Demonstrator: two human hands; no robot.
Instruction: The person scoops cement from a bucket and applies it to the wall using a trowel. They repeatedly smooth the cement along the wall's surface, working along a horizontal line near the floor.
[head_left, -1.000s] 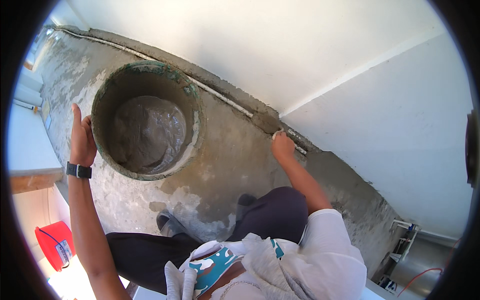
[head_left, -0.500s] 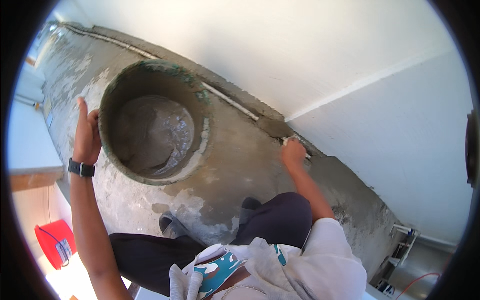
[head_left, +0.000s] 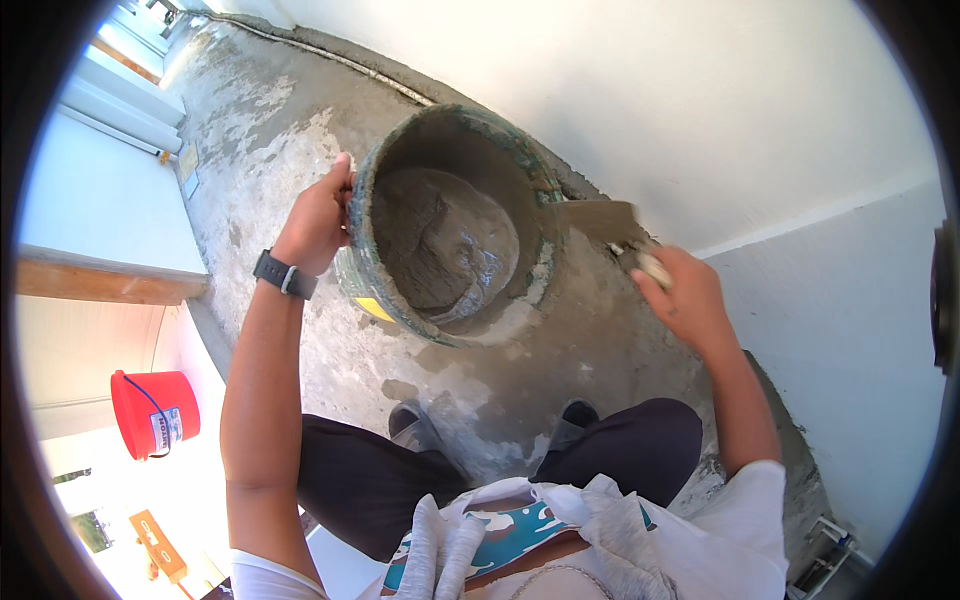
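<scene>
Left hand [head_left: 318,220] grasps bucket [head_left: 356,278], scene centre; right hand [head_left: 690,300] clenched round trowel [head_left: 598,218], blade at bucket's right rim. Mortar [head_left: 440,240] left inside; far wall [head_left: 620,100] base edged grey, completeness unclear.

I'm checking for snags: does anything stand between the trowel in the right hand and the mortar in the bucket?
Yes, the right side of the bucket. The trowel in the right hand is at its rim, perhaps touching; the mortar lies lower inside. The left hand is at the opposite side, out of the way.
</scene>
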